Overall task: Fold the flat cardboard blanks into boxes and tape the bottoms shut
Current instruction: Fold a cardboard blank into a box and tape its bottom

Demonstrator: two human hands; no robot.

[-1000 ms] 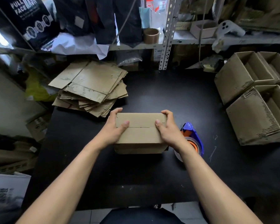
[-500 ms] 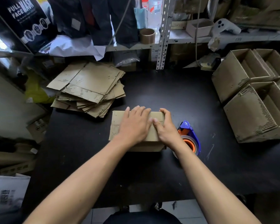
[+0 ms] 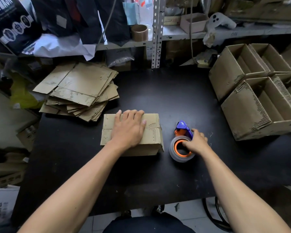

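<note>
A folded cardboard box (image 3: 151,137) stands bottom up in the middle of the black table (image 3: 158,91), its flaps folded shut with a seam across the top. My left hand (image 3: 128,130) presses flat on those flaps with straight fingers. To the right of the box lies a tape dispenser (image 3: 181,143) with a purple head and an orange core. My right hand (image 3: 196,142) grips its roll, fingers curled into the core. A stack of flat cardboard blanks (image 3: 77,91) lies at the back left.
Several folded open boxes (image 3: 255,105) lie on their sides at the right edge of the table. A metal shelf upright (image 3: 156,32) and cluttered shelves stand behind, with a brown tape roll (image 3: 139,32) on one. A chair base shows below the table's near edge.
My right hand left the box and moved right onto the tape dispenser. My left hand moved from the box's left edge to lie flat over the flaps.
</note>
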